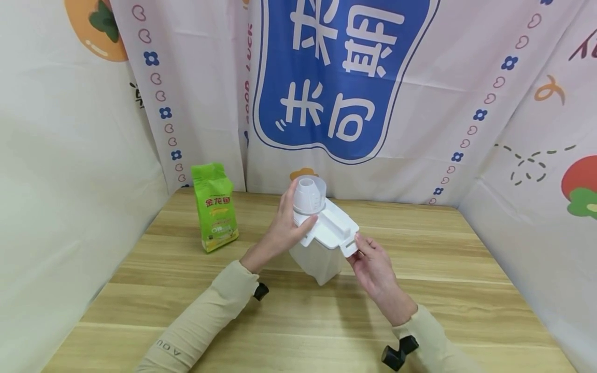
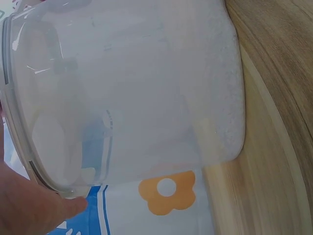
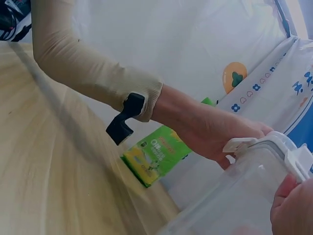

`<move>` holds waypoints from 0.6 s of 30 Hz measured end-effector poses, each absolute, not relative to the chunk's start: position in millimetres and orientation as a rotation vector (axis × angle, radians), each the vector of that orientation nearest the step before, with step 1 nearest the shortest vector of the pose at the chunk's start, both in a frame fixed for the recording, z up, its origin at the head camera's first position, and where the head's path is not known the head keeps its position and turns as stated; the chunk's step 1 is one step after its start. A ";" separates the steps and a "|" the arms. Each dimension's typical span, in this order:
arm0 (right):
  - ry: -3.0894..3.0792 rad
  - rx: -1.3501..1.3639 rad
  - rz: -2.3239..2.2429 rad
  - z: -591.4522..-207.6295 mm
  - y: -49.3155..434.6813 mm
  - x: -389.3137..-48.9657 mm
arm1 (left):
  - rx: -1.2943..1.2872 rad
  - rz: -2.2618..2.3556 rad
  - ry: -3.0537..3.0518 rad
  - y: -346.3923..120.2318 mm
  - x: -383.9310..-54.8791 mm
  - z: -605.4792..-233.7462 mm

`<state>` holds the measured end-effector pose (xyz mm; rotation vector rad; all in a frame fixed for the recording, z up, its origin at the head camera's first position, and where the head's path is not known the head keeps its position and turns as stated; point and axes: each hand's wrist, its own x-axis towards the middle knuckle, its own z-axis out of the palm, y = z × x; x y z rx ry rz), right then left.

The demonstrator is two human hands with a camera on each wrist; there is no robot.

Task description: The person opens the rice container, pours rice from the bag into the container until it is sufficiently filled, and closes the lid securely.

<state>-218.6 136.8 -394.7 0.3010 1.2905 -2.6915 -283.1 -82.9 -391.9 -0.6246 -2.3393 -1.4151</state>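
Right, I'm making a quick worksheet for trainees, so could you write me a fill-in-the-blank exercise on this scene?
1. The bag standing on the table is mostly ____ in colour.
2. From the person's side, the bag stands to the ____ of the container.
3. The cup sits on the lid, which is ____ in colour.
4. The hand pinching the lid's slotted tab is the person's ____ one.

Missing words: green; left; white; right.

a wood-grain table (image 1: 429, 254) bears a green bag (image 1: 216, 210); also a lidded container (image 1: 319, 261).
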 end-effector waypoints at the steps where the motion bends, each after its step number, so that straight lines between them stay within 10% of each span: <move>1: 1.296 0.297 -2.685 -393.6 136.8 -218.7 | -0.624 -1.414 -2.337 -83.5 -283.2 -391.8; 18: 1.316 0.243 -2.642 -387.4 140.4 -222.5 | -0.619 -1.396 -2.362 -87.3 -282.3 -389.2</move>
